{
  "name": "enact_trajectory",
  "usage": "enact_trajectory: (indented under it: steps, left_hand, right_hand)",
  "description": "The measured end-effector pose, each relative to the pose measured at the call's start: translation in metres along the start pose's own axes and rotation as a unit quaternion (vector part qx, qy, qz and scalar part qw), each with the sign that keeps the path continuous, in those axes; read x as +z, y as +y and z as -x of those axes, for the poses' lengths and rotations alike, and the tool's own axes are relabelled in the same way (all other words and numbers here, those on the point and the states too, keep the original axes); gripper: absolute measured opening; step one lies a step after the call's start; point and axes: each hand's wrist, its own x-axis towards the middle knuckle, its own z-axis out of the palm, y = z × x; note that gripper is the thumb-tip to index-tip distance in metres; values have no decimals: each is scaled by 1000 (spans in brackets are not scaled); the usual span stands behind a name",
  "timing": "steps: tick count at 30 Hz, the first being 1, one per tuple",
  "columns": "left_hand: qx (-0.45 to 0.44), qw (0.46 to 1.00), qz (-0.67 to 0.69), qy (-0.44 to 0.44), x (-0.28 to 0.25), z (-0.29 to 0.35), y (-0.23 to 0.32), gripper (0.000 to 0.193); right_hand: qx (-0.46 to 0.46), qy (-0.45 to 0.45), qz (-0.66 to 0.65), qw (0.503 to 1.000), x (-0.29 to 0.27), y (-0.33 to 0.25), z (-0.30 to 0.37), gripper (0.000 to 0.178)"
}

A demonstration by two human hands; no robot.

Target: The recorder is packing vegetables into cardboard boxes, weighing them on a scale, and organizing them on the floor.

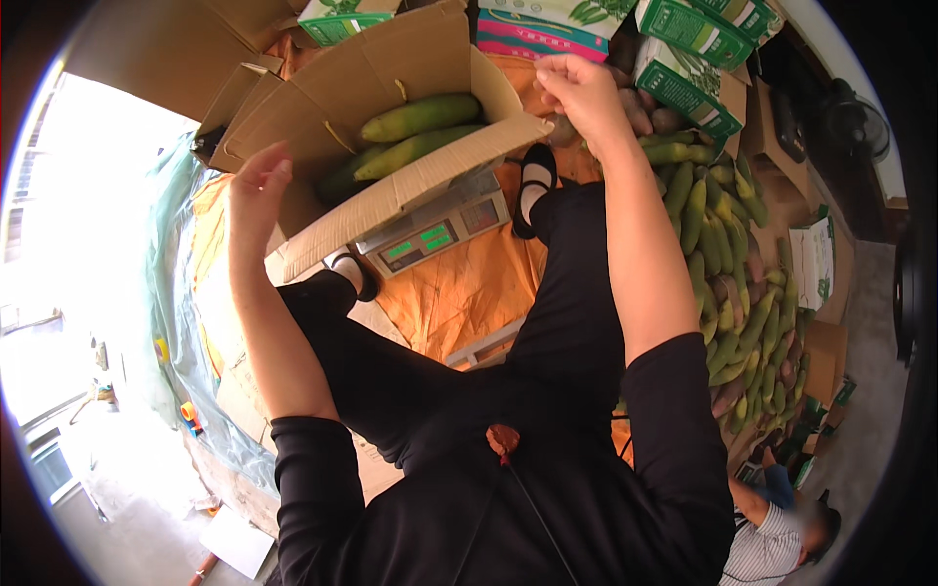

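Note:
An uncovered cardboard box (381,210) rests on a digital scale (430,244) between my feet. Inside lie several long green melons or gourds (422,115), with yellow cord loops at the box's far wall. My left hand (260,186) is raised beside the box's left end, its fingers loosely bent and apart, with nothing seen in them. Over the box's right end, my right hand (583,95) hangs in the air. Its fingers are slightly curled, the thumb a little apart, and no object shows between them. Neither hand clearly touches the cardboard.
A large pile of long green produce (728,254) spreads along the right. Green-and-white cartons (689,83) and a pink box (542,37) stand at the far side. Orange sheeting (459,303) covers the floor. Another person (777,537) is at the lower right.

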Motion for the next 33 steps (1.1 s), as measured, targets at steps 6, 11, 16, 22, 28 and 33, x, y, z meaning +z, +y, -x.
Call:
enact_trajectory:
  steps: [6,11,16,22,28,33]
  left_hand:
    - [30,997,-31,-71,8,4,-9,34]
    - [33,994,-107,-15,-2,-5,-7,39]
    - [98,978,-112,148,-15,-19,-23,51]
    - [170,940,-216,202,-22,-26,-7,60]
    - [153,909,-368,123,-12,-53,34,55]
    - [144,902,-406,10,0,-88,42,34]
  right_hand:
    - [16,-14,3,1000,8,-7,6,18]
    - [-34,3,66,997,9,10,-4,21]
    - [-3,-14,89,996,4,8,-8,26]
    - [-179,-181,135,958,11,-32,32,52]
    - [-284,-149,339,884,22,-28,39,28]
    - [-376,-123,389,832,44,-23,37,1]
